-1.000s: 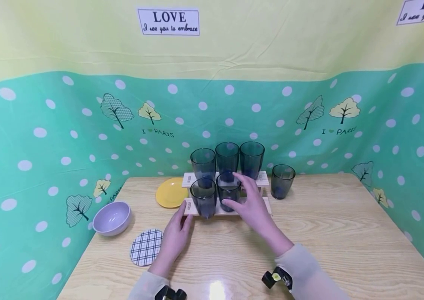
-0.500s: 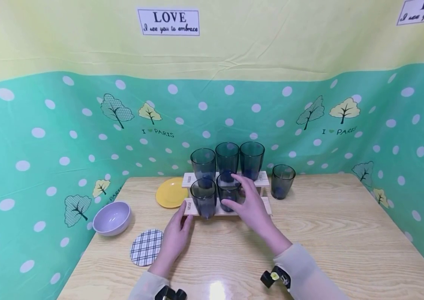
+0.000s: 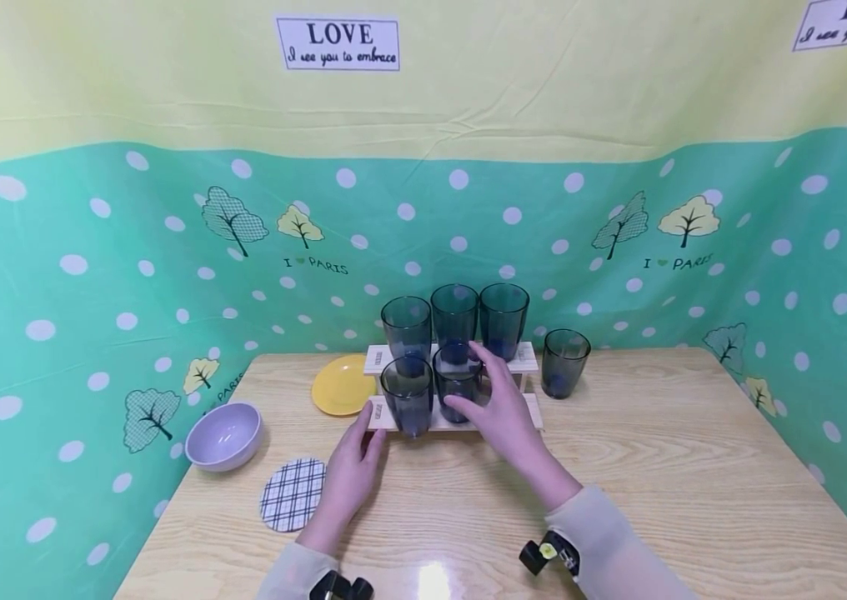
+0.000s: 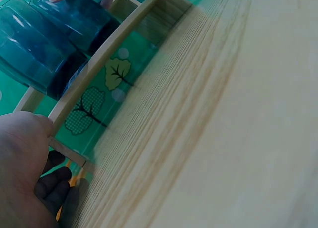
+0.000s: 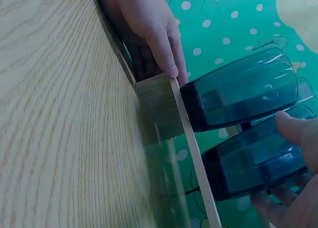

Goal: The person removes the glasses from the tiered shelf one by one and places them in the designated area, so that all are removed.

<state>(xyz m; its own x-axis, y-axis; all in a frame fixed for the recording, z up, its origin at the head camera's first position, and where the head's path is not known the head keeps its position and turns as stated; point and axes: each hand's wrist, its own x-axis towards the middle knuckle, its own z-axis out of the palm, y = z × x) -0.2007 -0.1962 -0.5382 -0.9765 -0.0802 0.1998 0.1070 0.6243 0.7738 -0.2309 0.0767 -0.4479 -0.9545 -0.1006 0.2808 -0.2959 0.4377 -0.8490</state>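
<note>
A two-tier wooden rack (image 3: 381, 414) stands at the table's back, bearing dark blue-grey drinking glasses. My right hand (image 3: 508, 417) holds the front tier's right glass (image 3: 453, 379), thumb on its near side and fingers around the far right side. That glass (image 5: 253, 161) stands upright on the board, as the right wrist view shows. Left of it is another front glass (image 3: 407, 400). My left hand (image 3: 348, 475) grips the front tier's left end; in the right wrist view its thumb lies on the board's edge. Three glasses (image 3: 455, 312) line the back tier.
One more glass (image 3: 564, 364) stands on the table right of the rack. A yellow plate (image 3: 341, 387) lies behind the left hand. Farther left are a lilac bowl (image 3: 224, 439) and a round checked coaster (image 3: 290, 498). Patterned cloth (image 3: 423, 225) hangs behind the table.
The right hand's fingers shift very slightly at the glass's rim. Left hand, rack and the other glasses stay in place.
</note>
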